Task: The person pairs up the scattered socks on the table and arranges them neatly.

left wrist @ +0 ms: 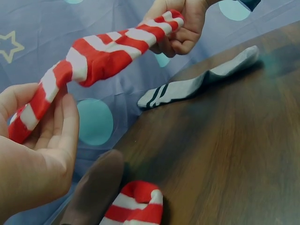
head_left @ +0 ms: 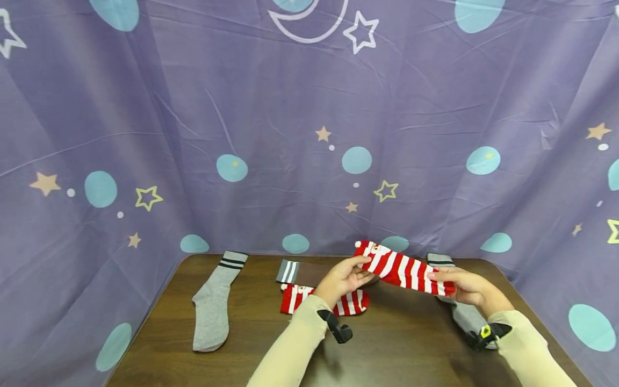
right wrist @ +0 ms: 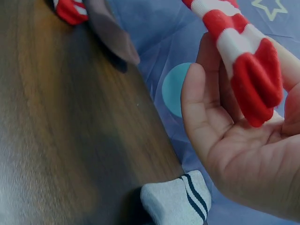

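A red-and-white striped sock (head_left: pixel 403 270) with a small Santa-like face near its cuff is held up over the table, stretched between both hands. My left hand (head_left: pixel 344 280) pinches its cuff end, and my right hand (head_left: pixel 468 288) grips the toe end between thumb and fingers. In the right wrist view, the toe of the sock (right wrist: pixel 255 86) lies against the fingers. Below the left hand, a matching striped sock (head_left: pixel 292 301) lies flat on the table, partly covered by the forearm. Right behind it is a brown sock (head_left: pixel 313 273) with a grey, white-striped cuff.
On the left of the wooden table (head_left: pixel 387 344) lies a grey sock (head_left: pixel 213 309) with black cuff stripes. A similar grey sock (head_left: pixel 469 317) lies at the right, partly behind the right hand and wrist. A purple patterned curtain (head_left: pixel 290 134) hangs along the table's back edge.
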Demonstrator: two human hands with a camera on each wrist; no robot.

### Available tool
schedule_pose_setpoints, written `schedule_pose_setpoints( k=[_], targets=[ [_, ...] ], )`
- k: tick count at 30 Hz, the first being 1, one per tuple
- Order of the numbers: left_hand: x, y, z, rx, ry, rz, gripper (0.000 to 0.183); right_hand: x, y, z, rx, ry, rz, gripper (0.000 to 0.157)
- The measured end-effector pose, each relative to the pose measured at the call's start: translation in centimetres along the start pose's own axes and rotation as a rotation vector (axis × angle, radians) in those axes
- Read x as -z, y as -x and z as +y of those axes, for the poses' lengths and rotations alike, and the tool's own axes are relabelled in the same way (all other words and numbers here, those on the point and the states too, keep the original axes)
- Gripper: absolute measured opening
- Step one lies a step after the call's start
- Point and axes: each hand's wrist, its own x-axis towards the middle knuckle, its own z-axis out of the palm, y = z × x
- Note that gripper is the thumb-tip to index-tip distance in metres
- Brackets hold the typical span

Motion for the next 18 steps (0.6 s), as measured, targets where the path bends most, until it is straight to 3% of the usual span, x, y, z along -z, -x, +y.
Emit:
schedule_pose_setpoints(
  k=[6, 13, 18],
  targets=[
    [0.4, 0.7, 0.8, 0.001, -0.027, -0.038, 0.017, -0.4, -0.1, -0.4, 0.016, -0.116, 0.02, 0.022],
    [0.8, 1.4, 1.7, -0.017, -0.091, -0.093, 0.008, -1.4, -0.4, -0.8, -0.014, -0.31, 0.198, 0.004],
    [1.4, 1.7, 2.1, -0.015, -0.125, -0.095, 0.015, -1.7, -0.4, -0.8, -0.014, -0.394, 0.154, 0.011]
  ],
)
